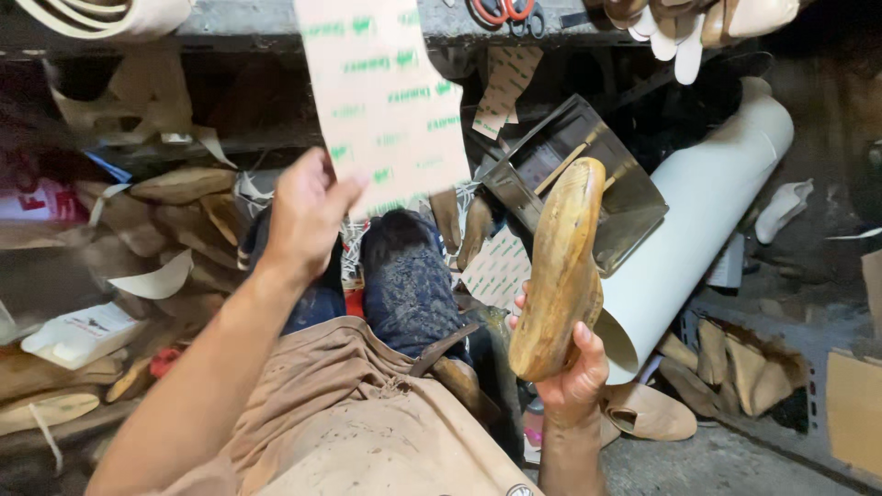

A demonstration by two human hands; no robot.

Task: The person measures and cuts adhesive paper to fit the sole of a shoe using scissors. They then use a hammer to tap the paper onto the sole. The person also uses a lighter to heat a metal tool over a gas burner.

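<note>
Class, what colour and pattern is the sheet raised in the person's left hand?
The sheet is pale cream with rows of small green printed marks, seen in the head view.

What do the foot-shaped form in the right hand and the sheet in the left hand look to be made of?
Foot-shaped form: probably wood, tan with darker grain-like streaks and a smooth, worn sheen. Sheet: thin paper or film, pale beige with repeated green print; it flexes and stands up from the left hand, so it is light.

White green-printed sheet [381, 96], raised high
</note>
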